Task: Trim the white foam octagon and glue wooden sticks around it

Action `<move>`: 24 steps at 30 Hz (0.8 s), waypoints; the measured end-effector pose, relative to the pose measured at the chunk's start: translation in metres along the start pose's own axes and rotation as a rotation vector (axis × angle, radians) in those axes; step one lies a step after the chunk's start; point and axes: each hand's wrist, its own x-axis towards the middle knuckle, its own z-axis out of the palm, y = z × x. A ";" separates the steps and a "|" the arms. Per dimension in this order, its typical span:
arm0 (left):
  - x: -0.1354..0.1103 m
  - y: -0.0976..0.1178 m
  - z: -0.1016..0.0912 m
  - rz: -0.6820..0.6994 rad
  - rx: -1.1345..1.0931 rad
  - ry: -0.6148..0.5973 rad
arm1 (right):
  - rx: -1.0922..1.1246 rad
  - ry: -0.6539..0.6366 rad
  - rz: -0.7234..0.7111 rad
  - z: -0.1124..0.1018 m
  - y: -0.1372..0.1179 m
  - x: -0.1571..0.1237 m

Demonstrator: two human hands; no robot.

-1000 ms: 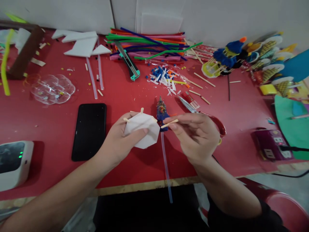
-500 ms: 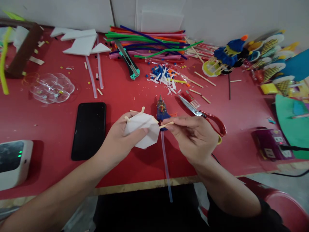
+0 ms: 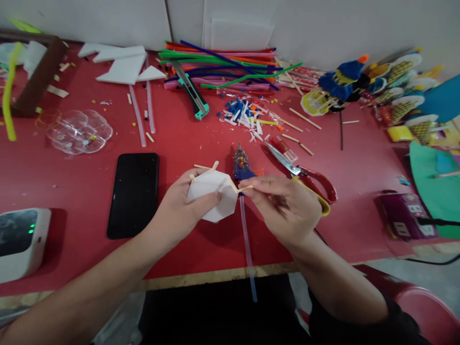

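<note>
My left hand [image 3: 187,201] grips a white many-sided foam piece [image 3: 208,189], thumb across its face, above the red table. Several short wooden sticks stand along the piece's edge. Between the thumb and fingers of my right hand [image 3: 283,203] is a wooden stick [image 3: 245,188], its far end at the right edge of the foam piece. Just behind my right fingertips lies a blue glue gun [image 3: 241,165], partly hidden, with a clear glue stick [image 3: 247,249] reaching toward the table's front edge. Red-handled scissors [image 3: 287,160] lie right of the glue gun.
A black phone [image 3: 132,196] lies to the left, near a white device [image 3: 23,244]. Behind are a cutter knife [image 3: 192,93], coloured pipe cleaners [image 3: 219,64], and small scraps [image 3: 246,115]. A purple power block [image 3: 406,215] with a cable is at right.
My right hand has moved slightly left and down, turning the stick so its end meets the foam piece's edge. My left hand still holds the piece; the view has shifted a little.
</note>
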 end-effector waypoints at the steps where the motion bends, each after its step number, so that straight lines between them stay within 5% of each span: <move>1: 0.000 0.000 0.000 0.006 0.004 0.001 | -0.012 -0.003 -0.026 0.000 0.000 0.001; 8: 0.000 -0.003 0.000 0.049 0.000 0.008 | -0.043 -0.078 -0.176 -0.004 -0.001 0.007; 24: 0.001 -0.006 0.000 0.032 -0.080 0.008 | -0.037 -0.120 -0.243 -0.005 0.000 0.007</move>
